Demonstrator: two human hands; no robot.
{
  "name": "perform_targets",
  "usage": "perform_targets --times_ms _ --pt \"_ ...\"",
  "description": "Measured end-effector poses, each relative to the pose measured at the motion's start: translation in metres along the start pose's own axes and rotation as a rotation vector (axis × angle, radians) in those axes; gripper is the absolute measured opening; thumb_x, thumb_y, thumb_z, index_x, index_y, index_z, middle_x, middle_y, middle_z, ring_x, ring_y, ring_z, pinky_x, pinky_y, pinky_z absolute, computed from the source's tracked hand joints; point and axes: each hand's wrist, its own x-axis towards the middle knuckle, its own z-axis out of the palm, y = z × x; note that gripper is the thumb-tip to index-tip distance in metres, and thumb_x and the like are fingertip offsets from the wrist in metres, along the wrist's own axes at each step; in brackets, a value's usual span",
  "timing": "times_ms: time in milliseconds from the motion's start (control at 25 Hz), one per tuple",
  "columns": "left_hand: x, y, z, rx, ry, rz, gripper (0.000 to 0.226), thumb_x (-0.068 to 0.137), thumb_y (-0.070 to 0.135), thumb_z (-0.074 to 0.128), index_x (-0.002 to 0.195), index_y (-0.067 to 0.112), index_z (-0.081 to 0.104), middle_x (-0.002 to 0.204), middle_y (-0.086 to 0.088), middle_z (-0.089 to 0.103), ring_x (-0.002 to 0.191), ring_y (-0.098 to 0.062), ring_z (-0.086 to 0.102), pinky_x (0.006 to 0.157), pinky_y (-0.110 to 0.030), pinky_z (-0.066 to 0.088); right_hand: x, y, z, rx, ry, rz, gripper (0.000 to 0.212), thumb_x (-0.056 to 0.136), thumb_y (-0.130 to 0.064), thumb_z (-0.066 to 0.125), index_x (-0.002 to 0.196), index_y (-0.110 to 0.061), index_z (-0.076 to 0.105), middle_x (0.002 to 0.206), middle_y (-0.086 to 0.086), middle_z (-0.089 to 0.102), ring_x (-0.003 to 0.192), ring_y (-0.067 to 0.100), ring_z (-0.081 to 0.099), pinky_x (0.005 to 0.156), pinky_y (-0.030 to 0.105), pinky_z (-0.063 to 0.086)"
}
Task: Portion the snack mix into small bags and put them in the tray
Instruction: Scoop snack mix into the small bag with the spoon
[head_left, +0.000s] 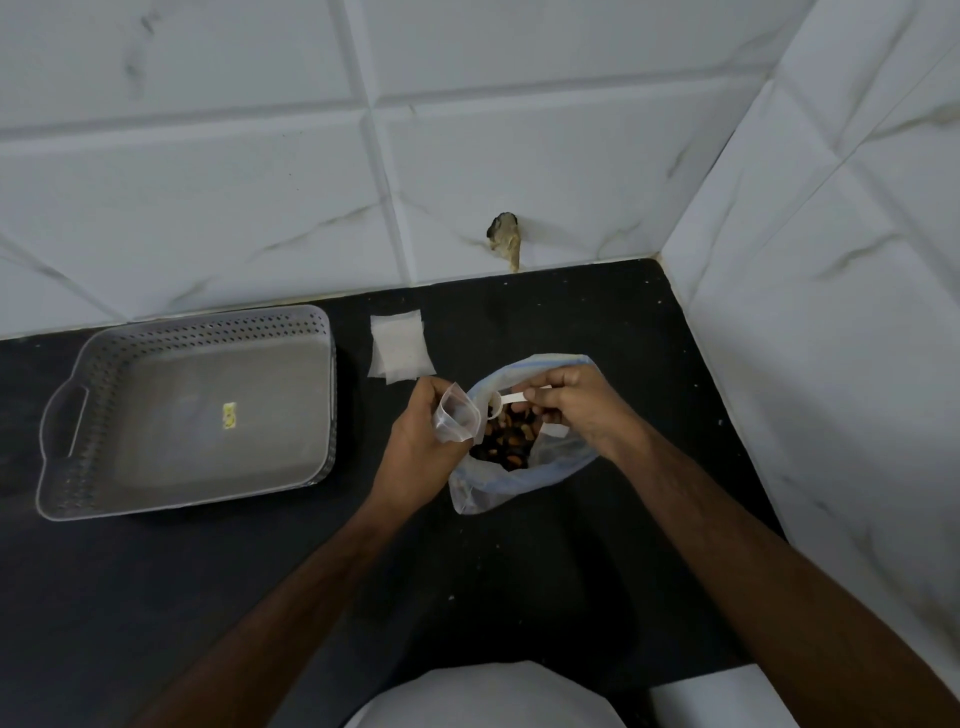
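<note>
A large clear bag (514, 480) of brown snack mix (506, 441) stands open on the black counter. My left hand (421, 447) grips a small clear bag (457, 418), mouth open, just left of the big bag. My right hand (569, 410) pinches the handle of a small white scoop (501, 402), whose bowl sits over the mix beside the small bag. The grey perforated tray (67, 441) lies to the left with only a yellow sticker on its floor.
A stack of empty small bags (399, 345) lies behind my left hand, near the tiled wall. A second tiled wall closes the counter on the right. The counter's front edge runs near my body.
</note>
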Motion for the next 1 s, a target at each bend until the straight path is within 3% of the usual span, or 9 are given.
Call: perform_targets --times_ms 120,280,440,600,720,840,920,1000 --pt "0.005 -0.002 -0.001 -0.025 0.008 -0.011 0.033 0.088 0.011 0.077 0.109 0.018 0.054 0.102 0.007 0.063 0.09 0.002 0.065 0.071 -0.017 0.055 -0.002 -0.004 -0.007 -0.035 0.02 -0.013 0.018 0.095 -0.004 0.061 0.107 -0.008 0.074 0.098 0.006 0.076 0.08 0.005 0.067 0.078 0.025 0.054" --pt "0.004 -0.002 -0.007 -0.039 0.023 0.023 0.038 0.086 0.011 0.077 0.102 0.032 0.05 0.102 0.007 0.064 0.092 -0.005 0.067 0.072 -0.022 0.058 -0.009 0.0 -0.006 -0.144 0.041 -0.058 0.016 0.096 -0.009 0.062 0.101 -0.017 0.075 0.093 0.003 0.077 0.088 0.014 0.07 0.081 0.03 0.059" --pt "0.001 -0.009 -0.012 -0.016 0.0 0.044 0.039 0.087 0.011 0.077 0.111 0.024 0.051 0.108 0.007 0.063 0.098 -0.006 0.067 0.076 -0.025 0.06 -0.034 -0.004 -0.011 0.026 0.074 -0.076 0.018 0.096 -0.003 0.06 0.101 -0.012 0.076 0.092 0.009 0.076 0.076 0.011 0.065 0.069 0.022 0.055" --pt "-0.006 -0.011 -0.012 -0.044 -0.022 0.055 0.04 0.087 0.01 0.077 0.114 0.023 0.051 0.11 0.009 0.062 0.102 -0.004 0.065 0.078 -0.019 0.056 -0.062 -0.013 -0.02 0.192 0.046 -0.131 0.019 0.095 -0.002 0.059 0.104 -0.008 0.075 0.092 0.014 0.076 0.078 0.015 0.062 0.071 0.029 0.052" --pt "-0.007 -0.016 -0.01 -0.08 0.007 0.046 0.039 0.086 0.016 0.08 0.116 0.021 0.055 0.112 0.006 0.064 0.105 -0.008 0.065 0.085 -0.028 0.057 -0.077 -0.03 -0.012 0.23 0.001 -0.217 0.018 0.095 -0.002 0.06 0.104 -0.006 0.076 0.091 0.015 0.075 0.074 0.013 0.06 0.068 0.027 0.052" --pt "-0.01 -0.019 -0.008 -0.102 0.075 0.092 0.042 0.085 0.022 0.082 0.118 0.019 0.056 0.115 0.0 0.061 0.107 -0.018 0.064 0.086 -0.04 0.058 -0.085 -0.046 0.013 0.033 0.012 -0.337 0.017 0.095 -0.005 0.062 0.101 -0.012 0.076 0.086 0.004 0.076 0.071 0.007 0.062 0.066 0.022 0.053" --pt "-0.011 -0.016 -0.007 -0.07 0.138 0.159 0.039 0.083 0.018 0.083 0.111 0.019 0.057 0.111 0.002 0.056 0.102 -0.018 0.06 0.083 -0.035 0.055 -0.085 -0.05 0.03 -0.248 0.067 -0.492 0.018 0.095 -0.008 0.063 0.101 -0.019 0.076 0.088 -0.005 0.075 0.077 0.004 0.066 0.071 0.017 0.054" --pt "-0.013 -0.011 -0.007 -0.067 0.186 0.188 0.035 0.083 0.021 0.083 0.107 0.018 0.058 0.107 0.005 0.052 0.099 -0.016 0.057 0.081 -0.027 0.05 -0.082 -0.051 0.044 -0.471 0.093 -0.692 0.02 0.093 -0.005 0.066 0.104 -0.019 0.075 0.091 -0.007 0.073 0.083 0.006 0.067 0.078 0.022 0.054"
